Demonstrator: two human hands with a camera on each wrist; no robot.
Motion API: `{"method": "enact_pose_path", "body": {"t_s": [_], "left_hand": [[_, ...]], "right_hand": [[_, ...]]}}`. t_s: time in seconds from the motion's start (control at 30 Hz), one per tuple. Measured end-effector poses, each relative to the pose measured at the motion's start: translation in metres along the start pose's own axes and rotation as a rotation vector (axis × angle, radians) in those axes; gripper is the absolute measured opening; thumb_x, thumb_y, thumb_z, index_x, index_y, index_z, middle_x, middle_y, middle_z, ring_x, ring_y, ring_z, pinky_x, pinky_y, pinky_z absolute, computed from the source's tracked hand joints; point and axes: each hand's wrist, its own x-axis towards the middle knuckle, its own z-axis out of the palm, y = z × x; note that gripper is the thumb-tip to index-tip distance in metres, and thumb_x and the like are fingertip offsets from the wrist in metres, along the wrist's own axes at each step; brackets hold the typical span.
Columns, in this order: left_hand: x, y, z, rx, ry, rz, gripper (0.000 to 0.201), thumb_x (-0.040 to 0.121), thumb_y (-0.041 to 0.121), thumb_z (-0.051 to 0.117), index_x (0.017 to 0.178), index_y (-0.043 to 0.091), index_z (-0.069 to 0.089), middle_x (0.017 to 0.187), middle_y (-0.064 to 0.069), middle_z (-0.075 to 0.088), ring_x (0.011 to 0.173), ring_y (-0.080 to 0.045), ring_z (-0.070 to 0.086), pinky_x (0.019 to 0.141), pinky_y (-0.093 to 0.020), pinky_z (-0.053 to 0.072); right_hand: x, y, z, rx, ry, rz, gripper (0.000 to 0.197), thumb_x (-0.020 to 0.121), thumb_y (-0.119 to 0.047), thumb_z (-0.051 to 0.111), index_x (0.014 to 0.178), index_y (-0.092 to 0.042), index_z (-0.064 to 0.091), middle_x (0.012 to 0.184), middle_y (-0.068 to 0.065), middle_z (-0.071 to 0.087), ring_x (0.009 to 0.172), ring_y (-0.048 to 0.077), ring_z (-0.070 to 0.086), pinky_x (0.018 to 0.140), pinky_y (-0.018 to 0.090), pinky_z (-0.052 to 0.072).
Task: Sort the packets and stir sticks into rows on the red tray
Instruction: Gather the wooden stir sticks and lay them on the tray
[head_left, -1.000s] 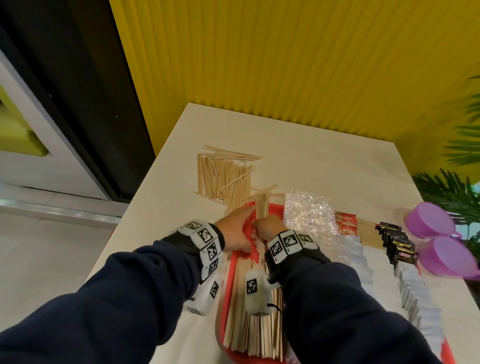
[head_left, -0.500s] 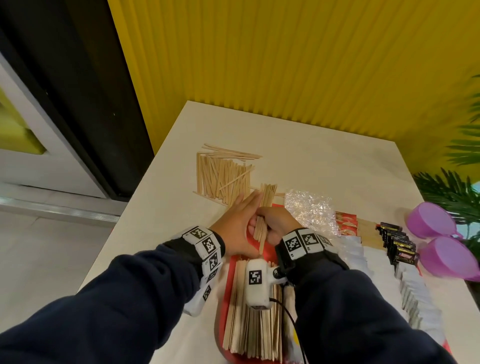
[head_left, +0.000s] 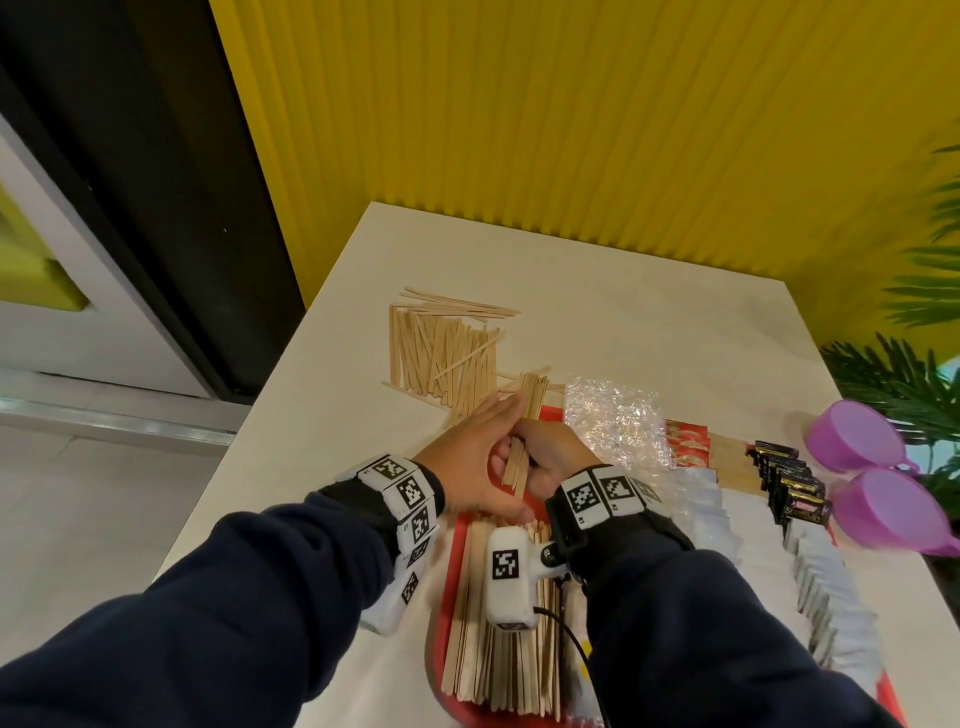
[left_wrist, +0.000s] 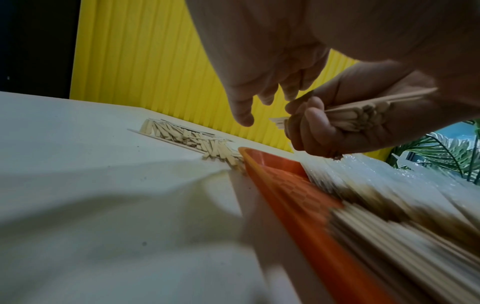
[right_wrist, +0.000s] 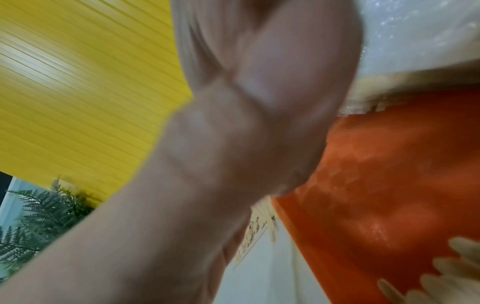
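Right hand (head_left: 550, 454) grips a small bundle of pale wooden stir sticks (head_left: 522, 441), now lifted clear above the far end of the red plastic tray (left_wrist: 291, 185); a second ago it was pressed low there. Left hand (head_left: 467, 462), fingers straight, rests flat against the bundle's side, squaring it. Judged: the bundle is being evened before joining the laid row of sticks (head_left: 498, 649). A loose stick pile (head_left: 447, 358) remains on the white table (head_left: 649, 322).
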Motion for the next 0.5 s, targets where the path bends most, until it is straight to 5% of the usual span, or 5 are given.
{"method": "enact_pose_path", "body": {"t_s": [0.1, 0.23, 0.4, 0.5], "left_hand": [[0.0, 0.0, -0.001, -0.025, 0.024, 0.0, 0.118, 0.065, 0.033, 0.083, 0.149, 0.024, 0.001, 0.157, 0.01, 0.002, 0.135, 0.005, -0.009, 0.106, -0.015, -0.001], [-0.001, -0.005, -0.001, 0.038, 0.009, -0.011, 0.116, 0.066, 0.034, 0.082, 0.15, 0.021, 0.002, 0.156, 0.011, 0.001, 0.132, 0.006, -0.01, 0.104, -0.015, -0.004], [-0.001, -0.016, 0.001, 0.086, -0.012, -0.097, 0.105, 0.073, 0.032, 0.077, 0.15, 0.018, 0.006, 0.157, 0.006, -0.002, 0.144, -0.015, -0.007, 0.114, -0.027, 0.002], [0.0, -0.019, 0.002, 0.105, -0.034, -0.123, 0.093, 0.079, 0.027, 0.071, 0.15, 0.018, 0.011, 0.158, 0.005, 0.0, 0.145, -0.015, -0.005, 0.115, -0.028, 0.004]], "right_hand": [[-0.001, 0.0, 0.002, -0.059, -0.018, -0.009, 0.025, 0.098, -0.018, 0.045, 0.082, -0.006, 0.06, 0.063, 0.009, 0.055, 0.056, 0.016, 0.055, 0.052, 0.027, 0.05], [-0.003, 0.004, 0.003, -0.181, 0.026, -0.08, 0.023, 0.097, -0.011, 0.044, 0.077, -0.007, 0.055, 0.059, 0.007, 0.048, 0.051, 0.014, 0.048, 0.045, 0.024, 0.045], [0.006, 0.012, 0.0, -0.425, 0.043, -0.151, 0.022, 0.094, -0.005, 0.046, 0.074, -0.013, 0.051, 0.067, 0.003, 0.049, 0.058, 0.014, 0.048, 0.058, 0.027, 0.043], [0.008, 0.014, -0.001, -0.447, 0.051, -0.15, 0.017, 0.094, -0.004, 0.044, 0.102, -0.014, 0.055, 0.078, -0.003, 0.046, 0.067, 0.009, 0.047, 0.064, 0.023, 0.046]]}}
